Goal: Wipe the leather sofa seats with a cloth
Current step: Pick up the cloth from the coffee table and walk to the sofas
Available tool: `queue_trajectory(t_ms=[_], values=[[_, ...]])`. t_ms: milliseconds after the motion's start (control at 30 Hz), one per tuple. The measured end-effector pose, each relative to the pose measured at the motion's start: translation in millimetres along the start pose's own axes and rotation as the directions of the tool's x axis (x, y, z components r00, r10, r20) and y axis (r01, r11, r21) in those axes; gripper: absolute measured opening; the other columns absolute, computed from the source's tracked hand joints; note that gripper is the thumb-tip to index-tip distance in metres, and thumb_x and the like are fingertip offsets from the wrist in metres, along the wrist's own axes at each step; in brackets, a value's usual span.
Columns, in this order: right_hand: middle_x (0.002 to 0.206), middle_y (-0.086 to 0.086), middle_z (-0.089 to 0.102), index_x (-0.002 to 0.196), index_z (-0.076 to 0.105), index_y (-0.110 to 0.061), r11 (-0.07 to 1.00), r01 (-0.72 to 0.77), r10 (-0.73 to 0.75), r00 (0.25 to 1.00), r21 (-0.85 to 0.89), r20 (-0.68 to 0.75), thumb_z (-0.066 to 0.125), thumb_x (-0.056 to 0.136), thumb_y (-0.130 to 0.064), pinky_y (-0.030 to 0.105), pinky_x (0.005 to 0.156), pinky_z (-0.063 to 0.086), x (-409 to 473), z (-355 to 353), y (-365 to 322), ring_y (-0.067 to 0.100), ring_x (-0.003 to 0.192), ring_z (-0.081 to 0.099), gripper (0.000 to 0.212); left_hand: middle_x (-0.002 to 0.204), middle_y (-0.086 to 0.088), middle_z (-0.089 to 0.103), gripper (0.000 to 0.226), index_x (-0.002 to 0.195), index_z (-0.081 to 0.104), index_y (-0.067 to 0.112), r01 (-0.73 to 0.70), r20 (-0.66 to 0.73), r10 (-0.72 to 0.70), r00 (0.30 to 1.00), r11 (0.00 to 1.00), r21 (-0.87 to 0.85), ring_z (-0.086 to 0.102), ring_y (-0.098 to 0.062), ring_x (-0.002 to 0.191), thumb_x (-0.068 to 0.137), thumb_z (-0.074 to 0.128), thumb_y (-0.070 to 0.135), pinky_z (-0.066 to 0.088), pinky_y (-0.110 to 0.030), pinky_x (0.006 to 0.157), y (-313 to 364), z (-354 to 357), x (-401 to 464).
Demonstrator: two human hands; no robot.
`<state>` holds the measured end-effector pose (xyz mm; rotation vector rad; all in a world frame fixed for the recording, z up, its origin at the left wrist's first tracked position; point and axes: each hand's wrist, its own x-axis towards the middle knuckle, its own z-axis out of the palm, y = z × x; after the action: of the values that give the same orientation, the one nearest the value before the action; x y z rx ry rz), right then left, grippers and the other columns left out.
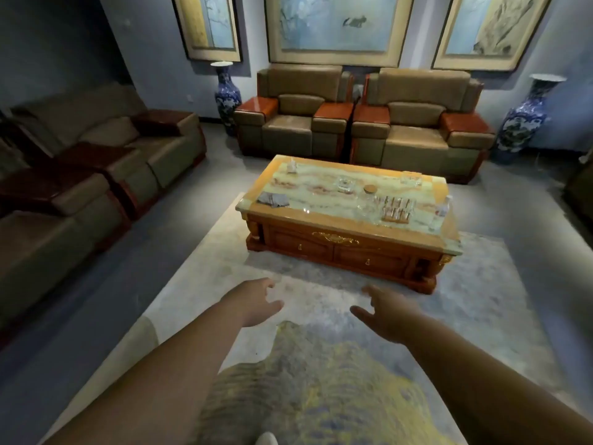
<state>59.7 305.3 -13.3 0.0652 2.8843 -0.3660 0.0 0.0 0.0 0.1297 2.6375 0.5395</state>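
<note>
Leather armchairs: two point(290, 115) point(420, 123) along far wall
Cloth: one, grey point(273, 199), coffee table's point(349, 231) left corner
Vases: two point(227, 94) point(526, 118)
Hands: left point(256, 305), right point(383, 316), fingers spread, holding nothing

A formal sitting room or reception lounge. Two tan leather armchairs point(293, 115) point(420, 123) with glossy red-wood armrests stand side by side against the far wall, under three large framed paintings point(333, 27). A matching sofa point(96, 162) lines the left wall. Tall blue-and-white porcelain vases point(227, 94) point(526, 117) flank the armchairs. In the middle, a carved wooden coffee table point(346, 248) with a marble-like top holding glassware stands on a pale patterned rug point(481, 300).
</note>
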Motion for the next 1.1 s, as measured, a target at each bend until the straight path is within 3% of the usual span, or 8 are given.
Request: queue_trajectory(t_ms=[300,667,1100], values=[[0.142,0.002,0.061,0.157,0.035,-0.029,0.992,0.002,0.017,0.988,-0.128,0.154,0.046,0.094,-0.075,0.039,0.099,0.054,95,20,-24,0.022,0.121,0.062,0.079,0.158,0.000,0.048,0.074,0.158,0.040,0.028,0.066,0.105,-0.066,0.992,0.998,0.006,0.053,-0.025,0.137,0.097,0.059,0.063,0.047,-0.041,0.111,-43,-9,92],[0.151,0.003,0.055,0.159,0.033,-0.026,0.994,-0.110,0.112,0.960,-0.022,0.255,0.045,0.096,-0.074,0.040,0.110,0.047,255,35,-72,0.024,0.134,0.056,0.080,0.156,0.000,0.049,0.072,0.157,0.041,0.029,0.072,0.189,-0.075,0.979,0.997,0.022,0.054,-0.025,0.134,0.096,0.056,0.065,0.049,-0.041,0.108,-94,-55,232],[0.151,0.005,0.056,0.157,0.037,-0.023,0.997,-0.056,0.068,0.941,-0.048,0.331,0.043,0.101,-0.067,0.039,0.111,0.047,402,39,-90,0.025,0.135,0.055,0.072,0.156,-0.002,0.051,0.069,0.154,0.046,0.028,0.175,0.242,-0.169,0.956,0.985,-0.005,0.055,-0.026,0.134,0.096,0.057,0.064,0.049,-0.042,0.109,-119,-90,365]])
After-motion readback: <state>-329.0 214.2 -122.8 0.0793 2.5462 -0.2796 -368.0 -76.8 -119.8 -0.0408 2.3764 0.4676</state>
